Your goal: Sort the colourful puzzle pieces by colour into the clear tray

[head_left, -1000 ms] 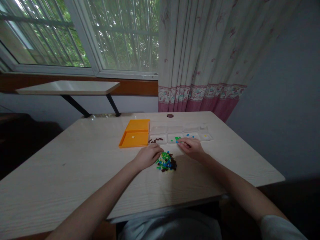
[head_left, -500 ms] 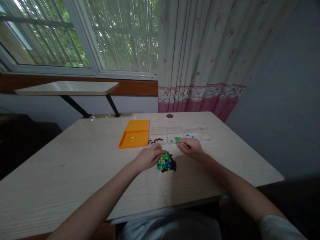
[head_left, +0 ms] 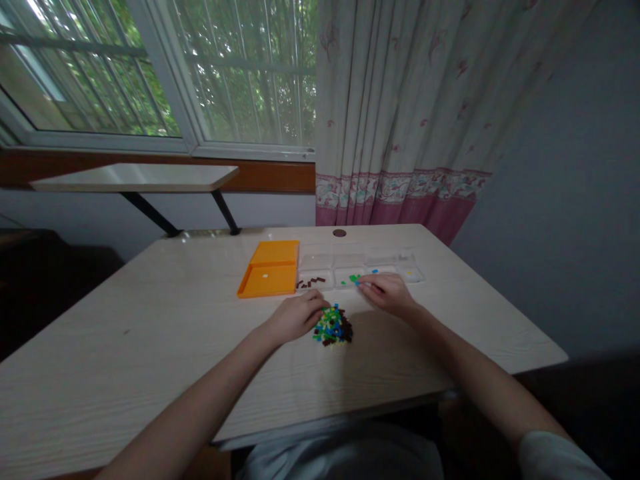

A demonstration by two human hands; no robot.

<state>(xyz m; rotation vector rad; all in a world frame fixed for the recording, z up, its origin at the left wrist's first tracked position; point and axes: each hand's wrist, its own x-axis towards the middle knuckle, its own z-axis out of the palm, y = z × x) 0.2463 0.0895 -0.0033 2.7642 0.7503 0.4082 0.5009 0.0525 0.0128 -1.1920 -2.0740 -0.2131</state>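
Observation:
A mixed pile of small green, blue, brown and pale yellow building bricks (head_left: 336, 327) lies on the table in front of me. At its upper left edge is my left hand (head_left: 299, 313), fingers curled together; whatever they pinch is hidden. My right hand (head_left: 390, 293) pinches a small blue brick (head_left: 357, 283) over the near edge of the clear divided tray (head_left: 325, 286). Brown bricks (head_left: 313, 282) lie in one compartment of that tray and green bricks (head_left: 354, 278) in another. Farther right sit a blue brick (head_left: 375, 271) and a yellow brick (head_left: 410, 273).
An open orange case (head_left: 274, 252) with a small white piece (head_left: 265, 276) inside stands left of the tray. Behind on the left, a raised shelf (head_left: 145, 175) rests on black legs. The table's (head_left: 165, 333) far edge has a round dark hole cover (head_left: 339, 233).
My right hand has shifted slightly right and away from me with the blue brick, now covering part of the blue bricks' compartment. My left hand has hardly moved.

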